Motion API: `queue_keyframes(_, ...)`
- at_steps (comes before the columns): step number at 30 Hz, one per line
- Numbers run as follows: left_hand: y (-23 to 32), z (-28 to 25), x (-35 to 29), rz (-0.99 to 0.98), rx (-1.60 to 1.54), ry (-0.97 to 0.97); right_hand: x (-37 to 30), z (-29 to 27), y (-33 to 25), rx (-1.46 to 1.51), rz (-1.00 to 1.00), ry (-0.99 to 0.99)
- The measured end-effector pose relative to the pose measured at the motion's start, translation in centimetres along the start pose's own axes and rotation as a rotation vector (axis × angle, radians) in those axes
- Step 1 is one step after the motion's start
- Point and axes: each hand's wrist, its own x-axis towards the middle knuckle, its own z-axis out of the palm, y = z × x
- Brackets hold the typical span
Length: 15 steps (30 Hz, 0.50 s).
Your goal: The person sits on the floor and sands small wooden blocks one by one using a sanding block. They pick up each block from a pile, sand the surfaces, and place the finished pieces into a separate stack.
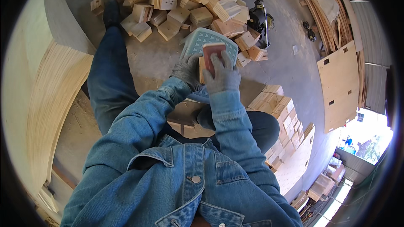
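Both my hands wear grey gloves and meet over a pale blue plastic stool (pixel 194 41) with a patterned top. Fingers of my left hand (pixel 187 72) are closed round the side of a small wooden block (pixel 202 70), mostly hidden between the hands. My right hand (pixel 223 75) grips a flat, reddish-brown sanding block (pixel 213 50), its fingers bent over the top face. The sanding block lies against the wooden block. How far the two touch underneath is hidden by my gloves.
Beyond the stool lies a loose heap of wooden blocks (pixel 179 17), with a black power tool (pixel 261 21) at its right. Stacked blocks (pixel 277 111) stand by my right knee. Curved plywood sheets (pixel 48 88) rise at left; plywood panels (pixel 338 84) lean at right.
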Motion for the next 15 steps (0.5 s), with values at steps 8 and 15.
queue_keyframes(8,0.3,-0.4,-0.5,0.011,0.002,-0.027,-11.0,-0.2,0.6,0.073,-0.150,0.123)
queue_keyframes(15,1.8,-1.0,0.0,0.094,-0.089,-0.028,-6.2,-0.9,0.2,0.026,-0.133,0.110)
